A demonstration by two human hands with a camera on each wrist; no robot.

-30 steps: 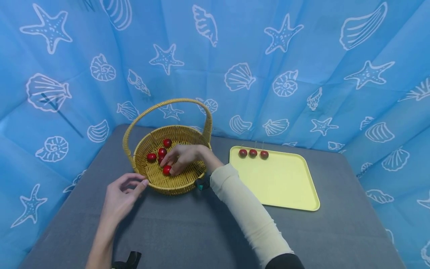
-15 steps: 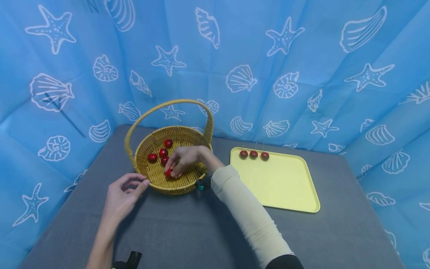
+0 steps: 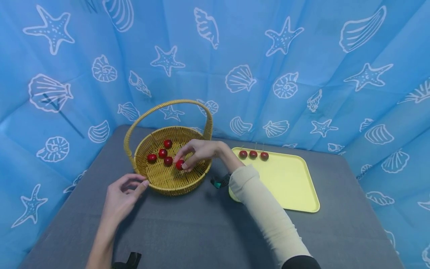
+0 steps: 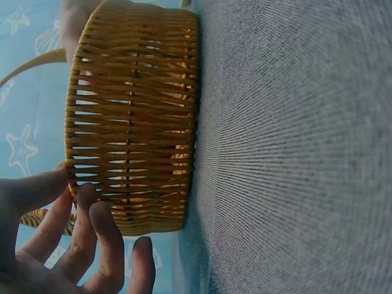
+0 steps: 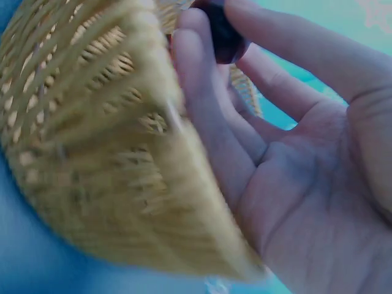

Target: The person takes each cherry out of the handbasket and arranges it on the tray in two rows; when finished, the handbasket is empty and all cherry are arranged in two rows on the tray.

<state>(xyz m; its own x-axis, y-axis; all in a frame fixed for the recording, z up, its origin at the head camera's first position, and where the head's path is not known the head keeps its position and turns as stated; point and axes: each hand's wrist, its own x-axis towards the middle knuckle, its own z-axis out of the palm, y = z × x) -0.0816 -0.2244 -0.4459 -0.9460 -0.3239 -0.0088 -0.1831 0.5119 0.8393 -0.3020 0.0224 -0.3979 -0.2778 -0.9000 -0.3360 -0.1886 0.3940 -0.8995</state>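
left of frame centre, the right hand (image 3: 199, 151) now lifts a pinched cherry (image 3: 179, 164), leaving four; the left hand (image 3: 121, 194) pinches the basket (image 3: 173, 192).

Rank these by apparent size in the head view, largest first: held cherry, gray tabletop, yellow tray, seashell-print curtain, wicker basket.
1. Seashell-print curtain
2. Gray tabletop
3. Wicker basket and yellow tray: too alike to rank
4. Held cherry

Cool, even light, soft shadows on the table (image 3: 181, 231), blurry basket (image 5: 122, 184) in the right wrist view
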